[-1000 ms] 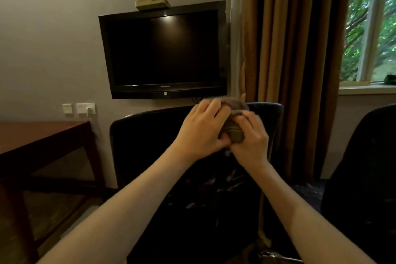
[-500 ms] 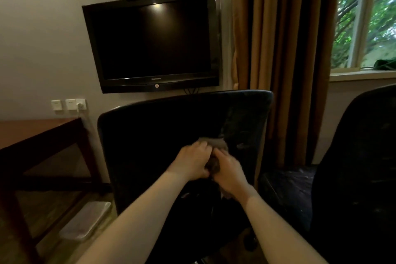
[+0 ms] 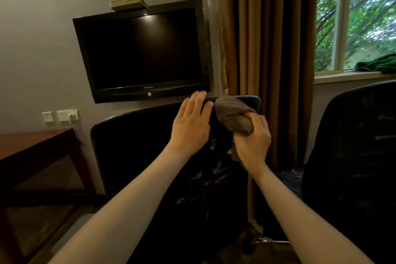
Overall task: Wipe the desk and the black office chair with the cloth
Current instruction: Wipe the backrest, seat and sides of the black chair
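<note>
A black office chair [image 3: 137,156] stands before me, its backrest facing me. My right hand [image 3: 252,141] grips a bunched grey-brown cloth [image 3: 232,114] against the top right of the backrest. My left hand [image 3: 190,124] is beside it with fingers straight, its fingertips at the backrest's top edge. The dark wooden desk [image 3: 32,146] stands at the left, against the wall.
A wall-mounted black TV [image 3: 141,53] hangs above the chair, with a small box on top. Brown curtains [image 3: 265,49] hang behind the chair's right side. A second black chair [image 3: 355,156] stands at the right, under the window. Wall sockets [image 3: 62,114] sit above the desk.
Both hands have risen from the middle of the backrest to its top edge. My left hand has let go of the cloth and straightened; the right still holds it.
</note>
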